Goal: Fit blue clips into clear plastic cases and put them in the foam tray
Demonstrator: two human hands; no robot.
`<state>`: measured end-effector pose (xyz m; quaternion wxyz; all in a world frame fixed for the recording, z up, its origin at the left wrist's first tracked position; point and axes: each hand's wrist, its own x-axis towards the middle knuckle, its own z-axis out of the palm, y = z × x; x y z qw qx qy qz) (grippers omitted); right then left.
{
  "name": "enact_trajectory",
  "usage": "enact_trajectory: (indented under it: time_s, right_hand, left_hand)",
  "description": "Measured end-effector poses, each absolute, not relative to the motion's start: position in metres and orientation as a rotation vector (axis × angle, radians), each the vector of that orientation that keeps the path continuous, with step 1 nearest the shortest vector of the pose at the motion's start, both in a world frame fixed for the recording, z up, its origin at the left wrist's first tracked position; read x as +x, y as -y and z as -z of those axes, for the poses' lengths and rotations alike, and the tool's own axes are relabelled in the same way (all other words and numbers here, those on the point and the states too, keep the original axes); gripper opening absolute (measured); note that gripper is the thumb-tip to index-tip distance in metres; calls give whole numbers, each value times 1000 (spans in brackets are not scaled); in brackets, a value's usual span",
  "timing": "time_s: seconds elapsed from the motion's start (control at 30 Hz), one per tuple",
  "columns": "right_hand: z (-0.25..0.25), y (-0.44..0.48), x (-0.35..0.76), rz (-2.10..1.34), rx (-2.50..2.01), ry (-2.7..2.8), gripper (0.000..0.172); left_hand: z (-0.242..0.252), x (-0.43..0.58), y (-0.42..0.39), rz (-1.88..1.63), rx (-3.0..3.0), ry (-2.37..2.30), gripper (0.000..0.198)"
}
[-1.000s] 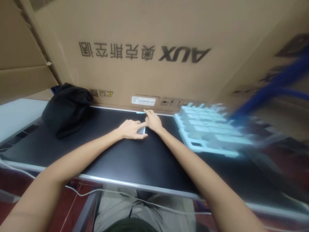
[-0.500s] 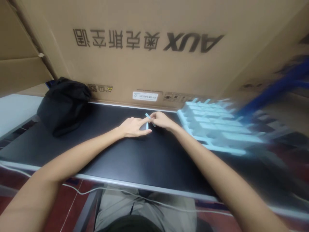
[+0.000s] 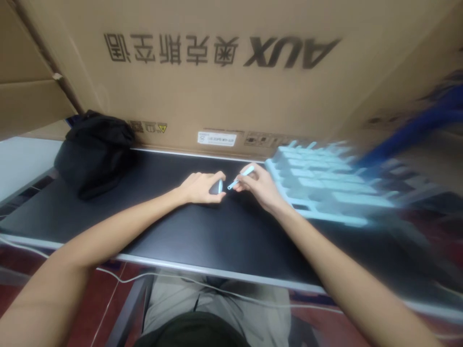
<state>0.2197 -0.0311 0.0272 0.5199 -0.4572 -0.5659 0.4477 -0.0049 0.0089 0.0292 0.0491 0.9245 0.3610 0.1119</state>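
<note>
Over the black tabletop (image 3: 202,231), my left hand (image 3: 198,187) is closed on a small flat piece (image 3: 220,186) with a pale-blue edge, gripped between thumb and forefinger. Its greyish side shows beneath the curled fingers; its kind I cannot make out. Just to the right, my right hand (image 3: 258,183) pinches a slim light-blue stick (image 3: 248,170). The stick slants up to the right, its wider end above the fingers and a small hole near its lower tip. A narrow gap separates that tip from the left hand.
A light-blue rack (image 3: 307,178) with rows of upright pegs stands at the right, blurred. The black cloth bag (image 3: 96,154) lies at the left rear. Behind the table rises a large cardboard box (image 3: 173,96). A white cable (image 3: 159,284) hangs along the front edge.
My right hand has moved slightly right, away from my left hand, and turned, with the light-blue stick now tilted up to the right. The left forefinger has curled over the small piece.
</note>
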Motion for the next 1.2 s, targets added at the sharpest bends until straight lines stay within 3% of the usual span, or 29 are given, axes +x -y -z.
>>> enact_trajectory:
  time_s: [0.37,0.7,0.93,1.2]
  right_hand:
    - [-18,33,202,-980,-925,1247,51]
    - [-24,42,198,-741,-1119,1597,43]
    - [-45,57,211,-469,-1272,1968,31]
    - [-125,84,289,-128,-1428,2415,26]
  left_hand:
    - [-15,-11,-21,-709,2651,-868,72]
    - [-10,-7,-21,-796,2717,-716,67]
    - [-2,-6,-21,-821,2717,-463,87]
    - [-21,68,10,-1084,2460,-228,40]
